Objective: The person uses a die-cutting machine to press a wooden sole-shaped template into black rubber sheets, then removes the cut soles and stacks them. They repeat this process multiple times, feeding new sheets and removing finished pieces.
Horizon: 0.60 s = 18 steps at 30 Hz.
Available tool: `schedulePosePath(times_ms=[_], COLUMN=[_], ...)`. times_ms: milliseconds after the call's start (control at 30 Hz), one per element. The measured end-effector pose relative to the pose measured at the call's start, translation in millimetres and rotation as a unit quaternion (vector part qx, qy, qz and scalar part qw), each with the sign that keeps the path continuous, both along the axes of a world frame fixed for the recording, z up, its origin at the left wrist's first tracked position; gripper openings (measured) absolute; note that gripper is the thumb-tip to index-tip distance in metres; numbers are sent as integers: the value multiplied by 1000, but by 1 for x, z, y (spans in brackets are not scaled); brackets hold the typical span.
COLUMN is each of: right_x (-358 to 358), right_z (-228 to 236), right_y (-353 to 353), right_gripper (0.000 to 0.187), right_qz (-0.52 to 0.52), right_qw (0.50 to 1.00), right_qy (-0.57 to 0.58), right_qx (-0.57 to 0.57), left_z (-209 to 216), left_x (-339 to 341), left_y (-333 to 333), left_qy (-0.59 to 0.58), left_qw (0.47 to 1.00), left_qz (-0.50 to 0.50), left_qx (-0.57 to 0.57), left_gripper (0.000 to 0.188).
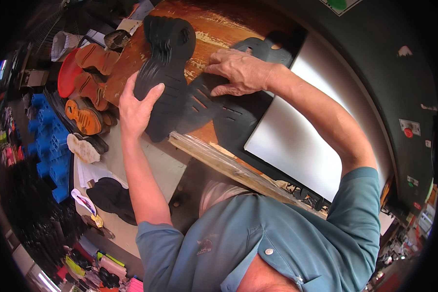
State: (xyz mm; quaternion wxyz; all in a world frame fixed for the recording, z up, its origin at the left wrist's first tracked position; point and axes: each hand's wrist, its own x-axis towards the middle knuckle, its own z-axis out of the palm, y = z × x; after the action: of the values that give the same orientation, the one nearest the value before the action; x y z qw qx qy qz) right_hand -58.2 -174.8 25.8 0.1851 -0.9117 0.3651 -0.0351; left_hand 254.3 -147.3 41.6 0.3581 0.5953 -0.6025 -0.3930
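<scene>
A fanned stack of black shoe soles [166,51], each with a hole in its heel end, lies on a worn brown board. My left hand [137,104] is at the stack's left edge, its thumb over the top and its other fingers partly hidden along the side. Right of the stack, my right hand [238,73] bends over the narrow middle of another black shoe sole [195,108], thumb on one side and fingers on the other. That sole's wide end is smeared by motion. Beneath it more black soles [236,117] overlap, partly covered by my hand.
Bright white panel [301,141] stands right of the board [219,22], beside a dark machine front with a red button [408,132]. A wooden rail [228,168] runs along the near edge. Leftward are brown soles [85,119], a red rounded thing [68,73] and blue plastic crates [51,146].
</scene>
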Motion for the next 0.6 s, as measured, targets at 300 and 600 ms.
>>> schedulePosePath(times_ms=[300, 600], right_x=[-5, 6], right_z=[78, 57], right_y=[-4, 4], right_gripper=[24, 36], right_qz=[-17, 55], right_qw=[988, 982], right_qy=[-32, 117], right_qx=[149, 136], left_z=[-38, -49], left_x=[39, 42], left_y=[-18, -20], left_qy=[256, 317], left_qw=[956, 938], left_qz=[18, 10], left_qx=[141, 138], left_gripper=[68, 59])
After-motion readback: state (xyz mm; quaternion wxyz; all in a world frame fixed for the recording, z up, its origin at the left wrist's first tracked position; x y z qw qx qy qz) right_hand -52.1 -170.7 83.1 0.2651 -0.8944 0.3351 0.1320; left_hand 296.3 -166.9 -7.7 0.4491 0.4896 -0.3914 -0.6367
